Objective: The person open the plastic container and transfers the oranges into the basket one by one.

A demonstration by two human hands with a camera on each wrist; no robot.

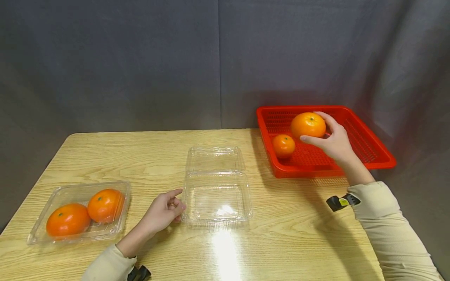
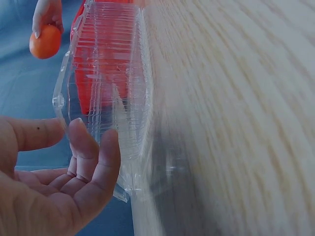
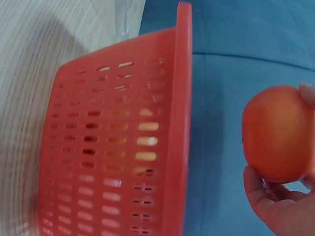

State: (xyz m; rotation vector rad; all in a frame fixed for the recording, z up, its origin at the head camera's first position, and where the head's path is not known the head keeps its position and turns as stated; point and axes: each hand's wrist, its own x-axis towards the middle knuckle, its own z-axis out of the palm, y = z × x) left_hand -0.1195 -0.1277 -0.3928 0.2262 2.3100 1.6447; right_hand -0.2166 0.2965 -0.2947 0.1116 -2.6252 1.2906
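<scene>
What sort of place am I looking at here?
Probably a staged tabletop workspace, though the wider room is out of sight. A wooden-looking table stands before a plain grey cloth backdrop, with orange fruit in a red basket and a clear box.

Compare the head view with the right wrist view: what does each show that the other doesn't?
Only the head view: the left hand at the open container, seen whole, and another container holding two oranges. Only the right wrist view: the orange inside the red basket glimpsed through its wall slots. Both: that basket, the right hand holding a separate orange, the wooden table and the cloth backdrop.
</scene>
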